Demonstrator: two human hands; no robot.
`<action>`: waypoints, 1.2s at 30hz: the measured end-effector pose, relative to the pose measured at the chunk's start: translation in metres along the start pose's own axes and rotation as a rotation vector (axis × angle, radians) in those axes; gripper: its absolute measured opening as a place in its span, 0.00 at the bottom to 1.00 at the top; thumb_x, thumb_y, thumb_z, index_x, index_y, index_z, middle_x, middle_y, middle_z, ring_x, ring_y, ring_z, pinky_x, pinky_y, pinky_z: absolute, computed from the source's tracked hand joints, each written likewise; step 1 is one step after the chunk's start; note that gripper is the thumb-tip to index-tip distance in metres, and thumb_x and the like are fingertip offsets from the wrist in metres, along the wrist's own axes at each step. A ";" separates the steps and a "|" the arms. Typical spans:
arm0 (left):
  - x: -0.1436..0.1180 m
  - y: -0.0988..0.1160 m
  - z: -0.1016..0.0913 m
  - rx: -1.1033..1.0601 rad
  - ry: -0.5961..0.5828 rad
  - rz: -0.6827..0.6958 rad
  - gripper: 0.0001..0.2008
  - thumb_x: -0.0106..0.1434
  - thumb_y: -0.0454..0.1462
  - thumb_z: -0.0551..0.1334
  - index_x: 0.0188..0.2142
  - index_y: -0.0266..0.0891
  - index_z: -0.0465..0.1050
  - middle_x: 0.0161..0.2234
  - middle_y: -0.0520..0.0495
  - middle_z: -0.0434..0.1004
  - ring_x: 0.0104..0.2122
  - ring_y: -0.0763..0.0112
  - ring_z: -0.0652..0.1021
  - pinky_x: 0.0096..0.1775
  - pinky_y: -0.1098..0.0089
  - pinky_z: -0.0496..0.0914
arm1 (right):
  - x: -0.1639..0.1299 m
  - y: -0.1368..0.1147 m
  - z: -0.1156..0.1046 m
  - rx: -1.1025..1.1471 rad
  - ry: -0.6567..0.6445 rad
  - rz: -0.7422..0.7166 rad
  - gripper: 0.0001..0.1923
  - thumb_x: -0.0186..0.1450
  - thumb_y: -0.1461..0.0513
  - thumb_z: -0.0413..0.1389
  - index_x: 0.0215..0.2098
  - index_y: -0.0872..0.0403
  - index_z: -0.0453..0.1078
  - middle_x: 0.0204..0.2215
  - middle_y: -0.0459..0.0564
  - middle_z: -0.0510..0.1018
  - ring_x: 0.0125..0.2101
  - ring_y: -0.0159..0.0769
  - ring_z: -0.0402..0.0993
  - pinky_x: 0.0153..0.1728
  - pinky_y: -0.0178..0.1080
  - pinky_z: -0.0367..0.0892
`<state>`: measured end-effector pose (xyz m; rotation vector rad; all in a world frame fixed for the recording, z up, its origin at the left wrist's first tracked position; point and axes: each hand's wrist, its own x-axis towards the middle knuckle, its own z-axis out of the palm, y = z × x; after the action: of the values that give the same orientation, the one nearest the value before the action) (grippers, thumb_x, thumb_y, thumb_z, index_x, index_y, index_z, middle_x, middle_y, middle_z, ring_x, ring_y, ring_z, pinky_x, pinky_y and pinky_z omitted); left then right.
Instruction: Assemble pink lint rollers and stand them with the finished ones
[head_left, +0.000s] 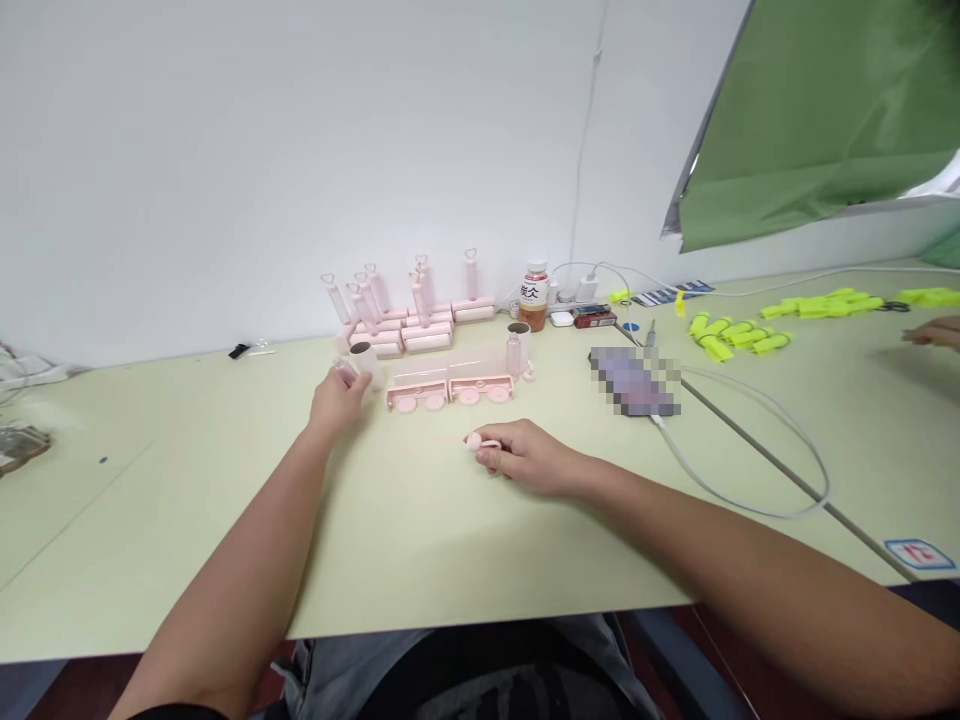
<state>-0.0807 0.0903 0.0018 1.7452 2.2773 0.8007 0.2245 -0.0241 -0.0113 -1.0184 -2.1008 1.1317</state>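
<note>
My left hand (339, 407) closes on a clear pinkish tube (346, 371), of which only the top end shows. Its thumb is beside a white roll (375, 371) with a brown core. Over the near part of the table, my right hand (532, 458) pinches a small pale pink cap (474, 441) with a looped handle. Between and beyond the hands lie two open pink cases (481, 384) with round discs along their front. A clear cover (450, 367) lies just behind them. To their right stand an upright clear bottle (513, 354) and another white roll (523, 338).
Several pink cases (428, 341) stand by the wall with heart-handled pink tubes (421, 300) upright among them. A labelled jar (534, 298), a blurred-out phone (634, 382) on a white cable (814, 455), and yellow-green pieces (739, 333) are to the right. Another person's hand (934, 333) is at far right.
</note>
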 end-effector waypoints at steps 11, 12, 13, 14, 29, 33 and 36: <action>-0.009 0.013 -0.016 0.119 -0.072 -0.031 0.28 0.54 0.55 0.64 0.47 0.40 0.65 0.40 0.41 0.78 0.38 0.55 0.77 0.31 0.67 0.64 | 0.002 0.001 0.003 -0.049 0.105 0.076 0.15 0.63 0.55 0.53 0.23 0.54 0.61 0.21 0.41 0.60 0.24 0.28 0.56 0.26 0.33 0.51; -0.016 0.019 -0.025 0.131 -0.038 -0.054 0.31 0.54 0.56 0.64 0.49 0.40 0.64 0.40 0.40 0.78 0.37 0.53 0.77 0.31 0.66 0.64 | 0.002 0.001 0.003 -0.052 0.121 0.084 0.16 0.63 0.55 0.54 0.23 0.54 0.59 0.21 0.40 0.59 0.23 0.28 0.55 0.25 0.33 0.51; -0.025 0.026 -0.033 0.137 0.012 -0.066 0.31 0.55 0.57 0.62 0.50 0.39 0.63 0.38 0.40 0.77 0.37 0.52 0.77 0.30 0.65 0.63 | 0.002 0.001 0.003 -0.059 0.133 0.091 0.17 0.63 0.54 0.54 0.22 0.54 0.58 0.21 0.40 0.58 0.23 0.27 0.54 0.25 0.33 0.50; -0.037 0.036 -0.040 0.125 0.076 -0.032 0.28 0.58 0.56 0.60 0.48 0.39 0.65 0.36 0.40 0.77 0.36 0.52 0.77 0.30 0.65 0.63 | 0.002 0.000 0.004 -0.067 0.141 0.094 0.17 0.63 0.54 0.54 0.21 0.54 0.56 0.20 0.40 0.57 0.22 0.27 0.53 0.24 0.34 0.49; -0.134 0.079 -0.027 -0.123 -0.479 0.879 0.08 0.66 0.39 0.57 0.37 0.43 0.74 0.31 0.47 0.79 0.29 0.64 0.76 0.31 0.70 0.62 | -0.003 -0.003 0.013 0.153 -0.007 -0.016 0.08 0.63 0.58 0.55 0.32 0.55 0.67 0.21 0.40 0.62 0.23 0.28 0.57 0.26 0.33 0.54; -0.090 0.068 -0.045 -0.091 -0.120 0.573 0.07 0.65 0.40 0.57 0.33 0.42 0.72 0.26 0.49 0.77 0.25 0.65 0.74 0.29 0.70 0.61 | -0.005 -0.010 0.014 0.174 -0.022 0.040 0.09 0.63 0.59 0.56 0.40 0.55 0.69 0.22 0.40 0.65 0.23 0.27 0.59 0.26 0.32 0.56; -0.051 0.066 -0.049 0.087 -0.121 0.362 0.06 0.65 0.37 0.55 0.34 0.41 0.70 0.31 0.46 0.79 0.26 0.64 0.76 0.29 0.69 0.63 | -0.004 -0.008 0.014 0.147 -0.022 0.059 0.08 0.62 0.59 0.57 0.38 0.55 0.70 0.23 0.40 0.66 0.24 0.28 0.61 0.27 0.33 0.57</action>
<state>-0.0310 0.0386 0.0664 2.2180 1.9740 0.6370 0.2135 -0.0366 -0.0118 -1.0084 -1.9833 1.3109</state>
